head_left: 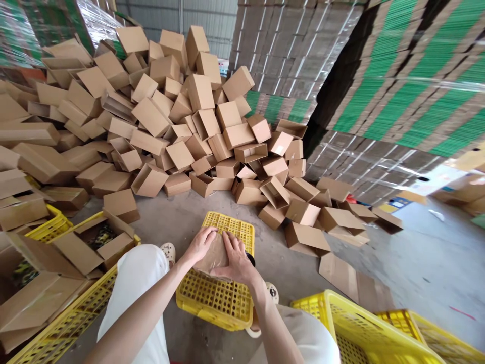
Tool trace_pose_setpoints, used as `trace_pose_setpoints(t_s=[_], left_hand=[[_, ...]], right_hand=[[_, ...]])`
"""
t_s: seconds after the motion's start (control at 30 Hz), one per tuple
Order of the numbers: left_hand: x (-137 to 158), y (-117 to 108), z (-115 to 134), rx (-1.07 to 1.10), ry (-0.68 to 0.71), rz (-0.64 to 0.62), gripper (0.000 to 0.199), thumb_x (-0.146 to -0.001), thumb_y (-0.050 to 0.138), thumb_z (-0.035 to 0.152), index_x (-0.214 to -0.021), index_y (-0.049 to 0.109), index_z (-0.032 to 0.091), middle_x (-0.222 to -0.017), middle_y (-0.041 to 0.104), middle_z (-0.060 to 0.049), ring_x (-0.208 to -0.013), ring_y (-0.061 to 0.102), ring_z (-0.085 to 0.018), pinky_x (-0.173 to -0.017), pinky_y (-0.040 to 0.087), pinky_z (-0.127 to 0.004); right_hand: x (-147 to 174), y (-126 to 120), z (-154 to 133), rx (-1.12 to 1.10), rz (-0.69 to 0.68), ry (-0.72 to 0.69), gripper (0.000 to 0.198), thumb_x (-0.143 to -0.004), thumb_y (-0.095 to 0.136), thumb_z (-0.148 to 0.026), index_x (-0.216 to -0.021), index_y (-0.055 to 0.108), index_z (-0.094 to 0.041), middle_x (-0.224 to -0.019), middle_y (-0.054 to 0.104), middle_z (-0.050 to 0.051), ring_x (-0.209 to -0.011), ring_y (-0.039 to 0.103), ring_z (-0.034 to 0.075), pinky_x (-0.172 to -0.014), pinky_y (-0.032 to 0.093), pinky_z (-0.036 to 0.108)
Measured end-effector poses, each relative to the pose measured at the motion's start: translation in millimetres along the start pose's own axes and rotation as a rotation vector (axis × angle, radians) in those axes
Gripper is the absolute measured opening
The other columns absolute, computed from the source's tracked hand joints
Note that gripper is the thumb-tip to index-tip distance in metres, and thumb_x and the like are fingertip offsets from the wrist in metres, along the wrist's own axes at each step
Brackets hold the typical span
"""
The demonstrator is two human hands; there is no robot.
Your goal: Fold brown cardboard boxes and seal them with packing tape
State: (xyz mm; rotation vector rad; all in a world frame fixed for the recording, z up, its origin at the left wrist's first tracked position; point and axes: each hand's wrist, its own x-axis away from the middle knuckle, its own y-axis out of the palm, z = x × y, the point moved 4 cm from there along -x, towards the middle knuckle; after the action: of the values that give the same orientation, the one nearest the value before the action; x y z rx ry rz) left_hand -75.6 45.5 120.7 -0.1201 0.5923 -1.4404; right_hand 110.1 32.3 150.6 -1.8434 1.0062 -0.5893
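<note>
A small brown cardboard box (pixel 214 255) with a shiny, tape-like surface lies on an upturned yellow plastic crate (pixel 215 298) between my knees. My left hand (pixel 201 245) grips its left side, fingers bent toward the far edge. On its right side my right hand (pixel 237 260) has its fingers laid over the top and the thumb apart near the front edge. Both hands touch the box, hiding parts of its sides. A dark rounded thing (pixel 250 259) shows just past my right hand, mostly covered, and I cannot make out what it is.
A large heap of cardboard boxes (pixel 182 111) fills the floor ahead. To the left, a yellow crate (pixel 85 306) bears open cartons (pixel 96 240) with dark patterned contents. More yellow crates (pixel 364 323) stand at right. A flattened carton (pixel 352 283) lies nearby; strapped cardboard stacks (pixel 413 76) rise behind.
</note>
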Motion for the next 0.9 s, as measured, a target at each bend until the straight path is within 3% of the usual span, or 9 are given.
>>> trace_pose_setpoints(t_s=[0.07, 0.13, 0.47, 0.67, 0.77, 0.83, 0.9], left_hand=[[-1.7, 0.8, -1.6, -0.005, -0.003, 0.008, 0.03, -0.109, 0.043, 0.036, -0.12, 0.069, 0.026, -0.12, 0.074, -0.006, -0.116, 0.07, -0.022, -0.107, 0.055, -0.04], [-2.9, 1.3, -3.4, -0.01, -0.004, 0.01, 0.03, -0.109, 0.043, 0.036, -0.119, 0.069, 0.026, -0.119, 0.074, -0.006, -0.115, 0.07, -0.022, -0.107, 0.055, -0.04], [1.0, 0.4, -6.4, -0.023, 0.0, -0.014, 0.038, -0.109, 0.047, 0.044, -0.14, 0.061, 0.027, -0.137, 0.068, -0.008, -0.13, 0.065, -0.024, -0.116, 0.05, -0.042], [18.3, 0.0, -14.9, 0.007, -0.038, -0.117, 0.066, -0.103, 0.058, 0.052, -0.161, 0.038, 0.029, -0.163, 0.046, -0.012, -0.154, 0.043, -0.029, -0.128, 0.036, -0.047], [29.5, -4.2, -16.3, 0.05, -0.085, -0.198, 0.078, -0.1, 0.062, 0.055, -0.166, 0.029, 0.03, -0.174, 0.031, -0.011, -0.162, 0.028, -0.031, -0.132, 0.028, -0.048], [36.8, -9.2, -14.4, 0.083, -0.103, -0.268, 0.086, -0.097, 0.065, 0.056, -0.169, 0.023, 0.032, -0.179, 0.021, -0.007, -0.165, 0.018, -0.032, -0.134, 0.023, -0.049], [42.9, -15.5, -11.5, 0.114, -0.112, -0.334, 0.094, -0.095, 0.069, 0.056, -0.171, 0.018, 0.034, -0.181, 0.012, -0.004, -0.166, 0.011, -0.033, -0.135, 0.019, -0.05]], right_hand=[[-0.3, 0.1, 0.3, 0.001, -0.041, 0.035, 0.141, -0.064, 0.087, -0.075, -0.172, 0.009, -0.031, -0.173, 0.024, 0.016, -0.158, 0.019, 0.05, -0.123, 0.029, 0.067], [-2.1, 0.5, -1.4, -0.009, -0.045, 0.046, 0.14, -0.066, 0.087, -0.074, -0.172, 0.008, -0.03, -0.173, 0.025, 0.017, -0.157, 0.021, 0.05, -0.124, 0.027, 0.067], [-6.7, -4.1, 1.7, -0.073, -0.013, 0.022, 0.103, -0.088, 0.074, -0.067, -0.17, 0.025, -0.029, -0.164, 0.041, 0.014, -0.15, 0.037, 0.039, -0.127, 0.028, 0.055], [-5.4, -4.1, 8.9, -0.062, 0.122, -0.044, 0.071, -0.102, 0.06, -0.053, -0.165, 0.04, -0.029, -0.154, 0.053, 0.012, -0.138, 0.051, 0.033, -0.12, 0.041, 0.049], [-6.8, 1.1, 10.8, -0.064, 0.184, -0.039, 0.06, -0.107, 0.051, -0.049, -0.163, 0.044, -0.029, -0.151, 0.056, 0.012, -0.137, 0.053, 0.032, -0.12, 0.042, 0.051], [-5.0, 7.6, 9.8, -0.075, 0.215, -0.027, 0.06, -0.109, 0.046, -0.049, -0.164, 0.042, -0.029, -0.158, 0.05, 0.013, -0.145, 0.047, 0.034, -0.123, 0.038, 0.055], [0.4, 15.5, 8.0, -0.106, 0.258, 0.007, 0.062, -0.109, 0.043, -0.051, -0.167, 0.036, -0.029, -0.17, 0.033, 0.013, -0.155, 0.035, 0.036, -0.127, 0.033, 0.057]])
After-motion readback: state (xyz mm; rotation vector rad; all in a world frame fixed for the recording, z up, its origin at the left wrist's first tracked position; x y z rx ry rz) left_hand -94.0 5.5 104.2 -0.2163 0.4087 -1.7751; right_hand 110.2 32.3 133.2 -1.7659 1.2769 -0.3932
